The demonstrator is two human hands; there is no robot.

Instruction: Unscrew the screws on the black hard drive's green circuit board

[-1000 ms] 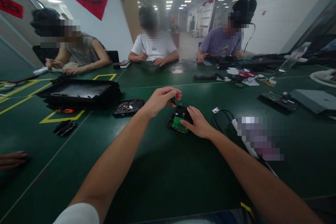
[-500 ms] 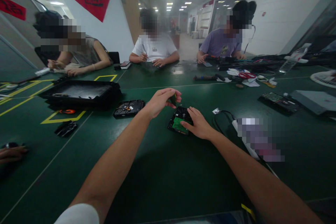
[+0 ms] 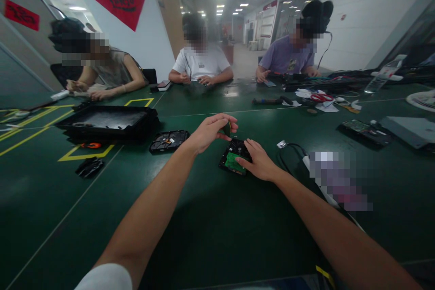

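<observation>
On the green table [image 3: 210, 226], the left hand [image 3: 215, 128] still grips a dark tool [image 3: 228, 129]; just below it, the right hand [image 3: 259, 161], unclenched, still lies on a hard drive [image 3: 234, 159], seemingly steadying it.

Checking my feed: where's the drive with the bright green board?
Head view, just right of centre: the drive lies with the right hand on it, left hand near its far end.

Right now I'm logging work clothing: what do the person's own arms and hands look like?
The left hand and right hand wear no gloves, and no watch or bracelet shows at either wrist. A white sleeve shows on the left arm; none shows on the right arm.
</observation>
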